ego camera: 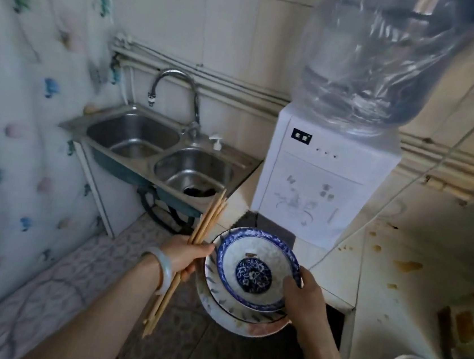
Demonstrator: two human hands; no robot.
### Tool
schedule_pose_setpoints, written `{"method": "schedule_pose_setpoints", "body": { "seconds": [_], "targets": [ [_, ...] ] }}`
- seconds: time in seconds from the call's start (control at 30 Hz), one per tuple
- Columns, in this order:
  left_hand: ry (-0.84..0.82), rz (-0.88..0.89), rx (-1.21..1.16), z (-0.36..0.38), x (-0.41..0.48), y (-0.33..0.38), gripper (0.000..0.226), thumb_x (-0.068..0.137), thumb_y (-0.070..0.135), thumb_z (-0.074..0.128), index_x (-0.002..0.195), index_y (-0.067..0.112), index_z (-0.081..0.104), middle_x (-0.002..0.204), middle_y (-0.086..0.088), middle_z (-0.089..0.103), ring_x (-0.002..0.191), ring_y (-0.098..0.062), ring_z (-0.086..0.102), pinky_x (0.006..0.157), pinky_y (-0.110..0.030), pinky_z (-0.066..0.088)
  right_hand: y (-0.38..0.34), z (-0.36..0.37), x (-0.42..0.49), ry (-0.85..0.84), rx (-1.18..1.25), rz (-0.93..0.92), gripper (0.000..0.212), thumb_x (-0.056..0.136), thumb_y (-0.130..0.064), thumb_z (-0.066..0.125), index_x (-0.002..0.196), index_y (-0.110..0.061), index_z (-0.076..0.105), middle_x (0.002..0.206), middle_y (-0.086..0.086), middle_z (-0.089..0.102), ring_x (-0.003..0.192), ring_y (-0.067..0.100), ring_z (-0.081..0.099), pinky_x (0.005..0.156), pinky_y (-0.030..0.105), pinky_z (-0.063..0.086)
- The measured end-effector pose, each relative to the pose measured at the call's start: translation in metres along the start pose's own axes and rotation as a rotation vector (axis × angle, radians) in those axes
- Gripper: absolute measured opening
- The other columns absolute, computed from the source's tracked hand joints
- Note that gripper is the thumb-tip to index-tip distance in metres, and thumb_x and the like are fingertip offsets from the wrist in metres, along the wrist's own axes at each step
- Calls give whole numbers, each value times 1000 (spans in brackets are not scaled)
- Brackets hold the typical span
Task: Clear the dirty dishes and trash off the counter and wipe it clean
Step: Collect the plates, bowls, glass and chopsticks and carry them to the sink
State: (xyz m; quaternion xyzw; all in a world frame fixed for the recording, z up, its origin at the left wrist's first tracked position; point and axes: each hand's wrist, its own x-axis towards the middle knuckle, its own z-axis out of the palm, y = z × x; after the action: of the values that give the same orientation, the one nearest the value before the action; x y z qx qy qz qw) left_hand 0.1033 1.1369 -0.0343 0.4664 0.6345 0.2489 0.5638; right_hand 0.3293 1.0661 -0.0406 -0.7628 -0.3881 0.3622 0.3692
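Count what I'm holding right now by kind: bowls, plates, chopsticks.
Blue-and-white bowl: 1
Plates stacked under it, gripped by the right hand: 2
Chopstick bundle in the left hand: 1 (single sticks too blurred to count)
Total: 4

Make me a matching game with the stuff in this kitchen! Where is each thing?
Things:
1. chopsticks
2. blue bowl
3. big water bottle
4. soap pump

Places:
A. on top of the white dispenser
B. on the sink rim
C. in the left hand
D. on the stacked plates

Pairs: 1-C, 2-D, 3-A, 4-B
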Motion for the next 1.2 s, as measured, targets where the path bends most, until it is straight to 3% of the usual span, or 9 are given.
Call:
{"method": "schedule_pose_setpoints", "body": {
  "seconds": [0.17,0.27,0.37,0.47,0.57,0.73,0.97,1.1,1.2],
  "targets": [
    [88,-18,21,-33,30,6,38,88,39,65,95,2,68,54,-1,50,42,-12,41,40,-18,34,-26,33,34,-85,-74,-54,26,93,-22,47,117,-23,57,110,1,63,103,23,59,91,41,50],
    [98,-31,-9,-56,57,8,36,87,40,65,96,5,69,49,1,49,43,-12,41,44,-20,35,-47,55,60,-121,-96,-85,19,95,-21,45,111,-29,51,103,-1,59,97,19,56,83,32,45],
    [109,-24,-67,-82,87,13,29,86,39,68,89,10,70,48,0,49,44,-13,44,46,-20,34,-69,84,90,-145,-95,-104,26,95,-18,45,119,-26,52,96,-5,56,86,13,53,76,28,42],
    [149,-23,-146,-116,122,27,24,87,32,68,79,10,67,45,-1,47,37,-12,41,40,-17,33,-102,122,123,-170,-102,-112,31,94,-18,46,124,-22,53,100,-2,60,87,15,53,76,29,44],
    [164,-19,-223,-150,161,41,19,89,25,66,87,6,67,45,-1,46,33,-10,38,36,-15,31,-136,157,154,-183,-63,-109,21,93,-16,47,110,-28,52,84,-11,56,85,16,54,77,30,44],
    [229,-14,-246,-192,219,62,19,88,22,67,82,4,63,48,-5,46,31,-11,37,34,-16,31,-175,212,202,-190,-8,-48,20,88,-18,49,95,-35,58,95,-4,68,92,23,65,87,47,55],
    [255,1,-171,-206,305,76,19,90,17,60,73,11,55,48,0,45,47,-16,42,48,-25,36,-195,266,281,-168,-46,20,32,92,-15,49,123,-19,58,102,4,63,94,24,60,85,37,52],
    [242,-73,-193,-199,354,76,11,90,8,57,80,10,52,56,-5,44,46,-15,41,43,-25,37,-188,288,333,-176,-20,60,32,93,-10,49,124,-17,57,104,4,60,90,20,55,79,30,45],
    [276,-185,-272,-188,381,69,7,90,3,53,84,8,53,62,-9,48,47,-17,44,39,-23,39,-182,306,368,-216,-17,119,36,93,-8,48,127,-13,55,103,5,60,92,23,56,80,32,48]
  ]
}}
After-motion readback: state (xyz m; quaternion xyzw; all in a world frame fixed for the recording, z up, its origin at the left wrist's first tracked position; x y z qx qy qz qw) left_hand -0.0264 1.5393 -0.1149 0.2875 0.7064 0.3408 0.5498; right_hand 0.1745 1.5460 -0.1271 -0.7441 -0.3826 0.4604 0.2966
